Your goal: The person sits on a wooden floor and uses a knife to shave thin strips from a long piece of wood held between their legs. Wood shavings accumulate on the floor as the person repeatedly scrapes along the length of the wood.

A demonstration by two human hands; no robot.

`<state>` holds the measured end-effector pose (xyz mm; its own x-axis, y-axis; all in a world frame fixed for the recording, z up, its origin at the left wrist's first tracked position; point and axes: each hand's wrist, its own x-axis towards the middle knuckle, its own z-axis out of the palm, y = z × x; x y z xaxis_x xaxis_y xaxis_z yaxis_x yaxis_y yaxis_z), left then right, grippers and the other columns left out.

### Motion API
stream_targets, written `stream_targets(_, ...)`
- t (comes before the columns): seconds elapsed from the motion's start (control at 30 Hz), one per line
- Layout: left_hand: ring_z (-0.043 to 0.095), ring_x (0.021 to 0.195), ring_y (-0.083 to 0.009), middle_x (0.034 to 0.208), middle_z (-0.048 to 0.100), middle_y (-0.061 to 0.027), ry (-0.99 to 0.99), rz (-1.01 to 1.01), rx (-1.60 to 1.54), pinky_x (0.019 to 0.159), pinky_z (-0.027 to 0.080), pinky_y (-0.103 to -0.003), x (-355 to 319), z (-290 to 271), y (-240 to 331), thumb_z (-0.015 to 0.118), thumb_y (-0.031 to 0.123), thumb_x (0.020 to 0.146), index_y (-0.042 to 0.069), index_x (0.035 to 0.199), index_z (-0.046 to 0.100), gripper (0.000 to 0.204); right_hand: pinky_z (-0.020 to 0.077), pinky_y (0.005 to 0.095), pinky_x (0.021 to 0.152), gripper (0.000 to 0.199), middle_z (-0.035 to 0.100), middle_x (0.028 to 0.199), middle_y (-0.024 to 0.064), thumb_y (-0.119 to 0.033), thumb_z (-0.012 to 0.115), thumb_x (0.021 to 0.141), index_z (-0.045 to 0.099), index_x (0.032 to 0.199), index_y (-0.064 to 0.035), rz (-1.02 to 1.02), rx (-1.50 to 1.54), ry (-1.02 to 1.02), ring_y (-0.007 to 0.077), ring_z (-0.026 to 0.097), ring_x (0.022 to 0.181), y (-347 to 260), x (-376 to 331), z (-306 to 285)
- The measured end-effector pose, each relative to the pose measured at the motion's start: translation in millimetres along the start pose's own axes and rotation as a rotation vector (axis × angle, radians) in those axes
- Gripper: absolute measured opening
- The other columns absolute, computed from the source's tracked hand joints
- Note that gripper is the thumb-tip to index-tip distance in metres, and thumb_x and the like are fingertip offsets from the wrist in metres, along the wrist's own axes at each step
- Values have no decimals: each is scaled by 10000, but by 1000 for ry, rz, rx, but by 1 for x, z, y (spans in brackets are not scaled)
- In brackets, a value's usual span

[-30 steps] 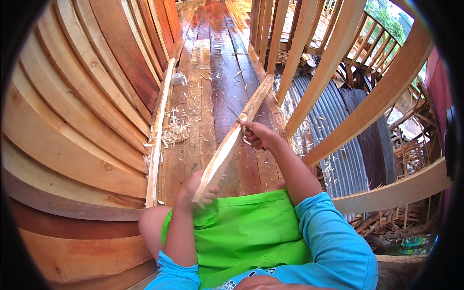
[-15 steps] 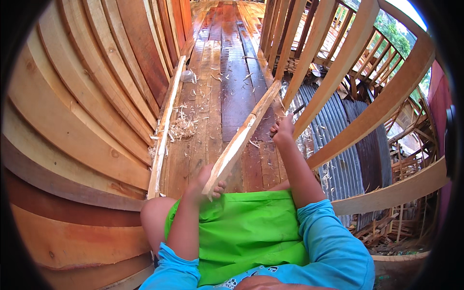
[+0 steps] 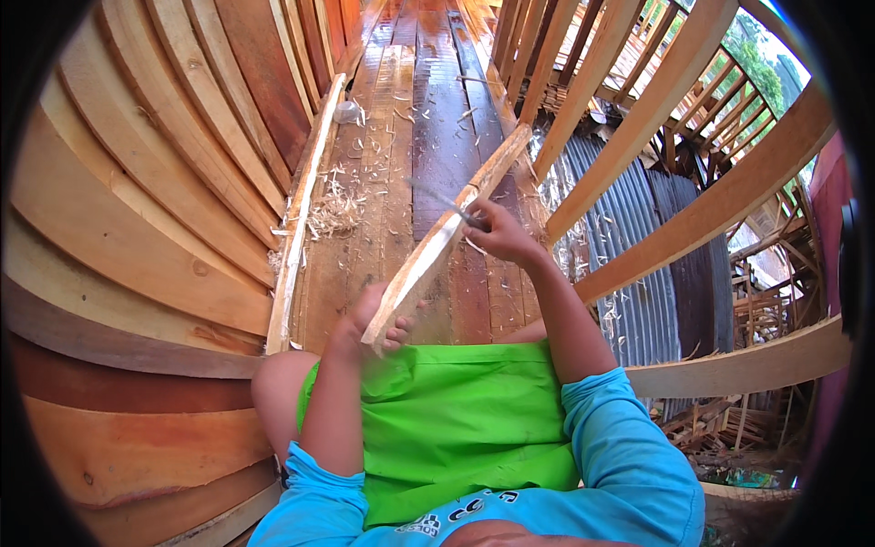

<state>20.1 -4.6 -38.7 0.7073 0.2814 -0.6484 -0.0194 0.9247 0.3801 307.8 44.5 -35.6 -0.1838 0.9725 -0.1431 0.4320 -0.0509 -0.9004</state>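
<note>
I sit on a wet plank floor (image 3: 437,137) inside a wooden hull. A long pale wood slat (image 3: 447,237) slants from my lap up and away to the right. My left hand (image 3: 369,324) grips its near end, just above my green shorts. My right hand (image 3: 499,235) is closed on a thin dark blade (image 3: 447,204) that lies across the slat about halfway along it. The tool's handle is hidden inside my fist.
Curved hull planks (image 3: 155,210) rise on the left. A second long slat (image 3: 301,210) lies along their foot, with wood shavings (image 3: 337,214) beside it. Slanted timber ribs (image 3: 656,100) stand on the right, corrugated metal sheeting (image 3: 638,237) behind them.
My right hand slid up the slat and then came back down it toward me, blade against the wood. The left hand kept its grip on the near end.
</note>
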Motion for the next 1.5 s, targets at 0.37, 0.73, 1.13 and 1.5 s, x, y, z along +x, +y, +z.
stream_targets(0.37, 375, 393, -110, 577, 432, -9, -15, 9, -17, 348, 328, -259, 0, -2, 3, 329, 493, 929, 54, 1099, 520, 508, 468, 518, 728, 564, 632, 752, 262, -395, 339, 982, 643, 732, 10, 119, -540, 243, 443, 618, 767, -12, -20, 61)
stream_targets(0.73, 343, 400, -107, 611, 414, -3, 117, -8, 31, 345, 300, -257, 0, 9, -7, 304, 502, 930, 70, 1085, 527, 511, 489, 548, 725, 477, 651, 781, 256, -334, 373, 929, 650, 722, -6, 114, -742, 441, 443, 635, 750, 12, 5, 49)
stream_targets(1.13, 371, 378, -130, 575, 421, -27, 63, -47, -56, 330, 318, -281, 5, 5, -5, 318, 516, 927, 67, 1099, 525, 524, 527, 511, 755, 449, 685, 929, 233, -349, 396, 914, 694, 917, -12, 342, -728, 312, 404, 671, 856, 2, 17, 28)
stream_targets(1.5, 392, 374, -125, 574, 420, -13, -20, -42, -59, 331, 339, -268, 2, 3, -1, 316, 502, 942, 62, 1138, 530, 527, 499, 526, 805, 560, 667, 806, 263, -357, 317, 952, 683, 769, 25, 209, -765, 564, 435, 652, 793, 16, 18, 16)
